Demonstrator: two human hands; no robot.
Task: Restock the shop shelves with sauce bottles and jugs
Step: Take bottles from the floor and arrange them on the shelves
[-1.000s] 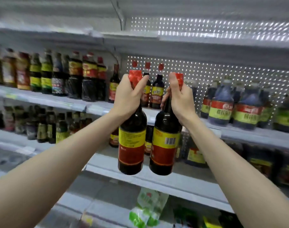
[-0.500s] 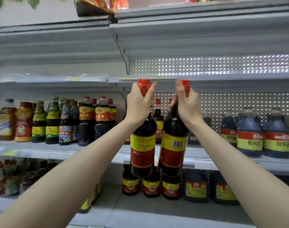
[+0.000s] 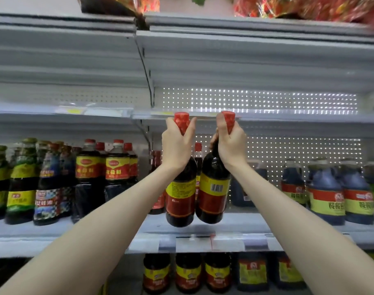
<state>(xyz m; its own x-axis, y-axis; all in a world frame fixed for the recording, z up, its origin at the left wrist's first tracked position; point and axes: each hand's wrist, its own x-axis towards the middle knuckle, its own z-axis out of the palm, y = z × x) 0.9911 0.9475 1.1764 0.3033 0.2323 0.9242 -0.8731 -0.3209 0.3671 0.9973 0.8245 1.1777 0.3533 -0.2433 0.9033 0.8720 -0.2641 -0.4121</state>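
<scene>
While the shelf (image 3: 245,225) carries blue jugs (image 3: 326,194), two sauce bottles hang just above its front edge — the left bottle (image 3: 180,201) gripped round its neck by the left hand (image 3: 177,145), the right bottle (image 3: 213,196) by the right hand (image 3: 232,145).

The grey middle shelf (image 3: 245,222) carries dark sauce bottles (image 3: 87,177) crowded along its left end, blue jugs (image 3: 326,194) along its right end and slim bottles (image 3: 158,188) at its back. On the shelf below (image 3: 123,273) stands a row of yellow-labelled bottles (image 3: 188,273)
</scene>
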